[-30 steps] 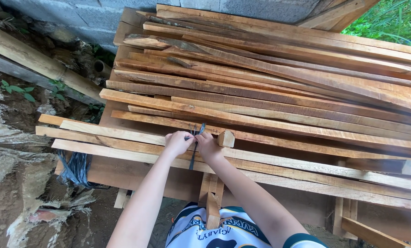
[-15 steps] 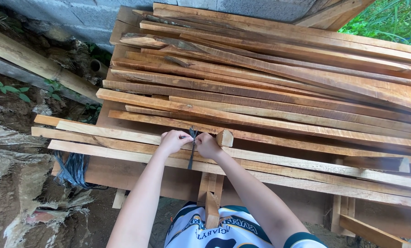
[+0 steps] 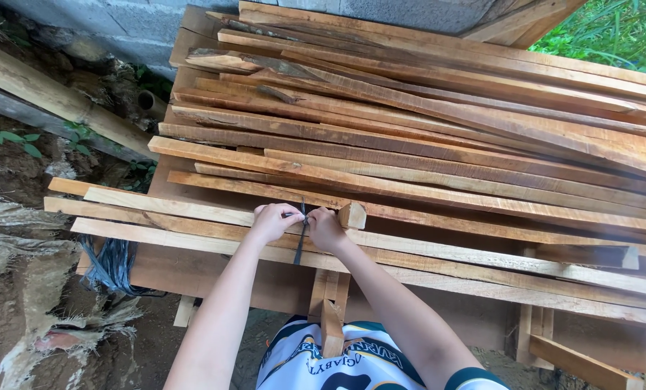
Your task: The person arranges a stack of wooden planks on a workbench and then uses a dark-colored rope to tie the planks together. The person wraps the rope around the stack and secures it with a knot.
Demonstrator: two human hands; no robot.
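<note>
The left hand and the right hand sit close together over the long wooden slats at the near edge of the surface. Both pinch a dark strap that runs across those slats and hangs down between the hands. A short wood block stands just beside the right hand. Behind lies a large stack of planks.

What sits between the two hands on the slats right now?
In the head view, a thin dark strap runs between the left hand and right hand, across the slats. Both hands pinch it.
</note>
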